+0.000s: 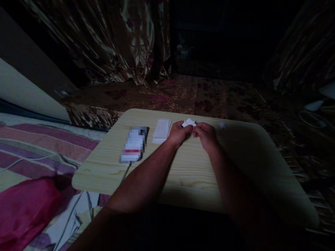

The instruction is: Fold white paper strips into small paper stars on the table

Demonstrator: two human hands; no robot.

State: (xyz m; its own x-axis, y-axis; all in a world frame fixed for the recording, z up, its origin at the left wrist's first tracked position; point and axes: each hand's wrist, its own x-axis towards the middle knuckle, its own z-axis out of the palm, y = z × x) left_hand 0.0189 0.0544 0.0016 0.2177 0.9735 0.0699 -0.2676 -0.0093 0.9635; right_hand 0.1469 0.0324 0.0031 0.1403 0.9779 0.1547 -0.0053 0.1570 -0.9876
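Note:
Between my two hands is a small piece of folded white paper point(188, 122) with pointed corners and crease lines, held above the far half of the wooden table point(183, 174). My left hand point(179, 133) is closed on its left side, thumb across the near edge. The fingers of my right hand point(205, 134) pinch the near right edge. Just left of my left hand lies a stack of white paper sheets point(162, 129). A small folded paper piece point(222, 124) rests to the right of my right hand. The fingers beneath the paper are hidden.
A phone-like device point(134, 144), blurred out, lies on the table's left with a cable point(126, 172) running from its near end. Left of the table is a bed with a striped cover point(86, 143) and a pink cloth point(28, 209). Patterned curtains point(136, 38) hang behind; the room is dim.

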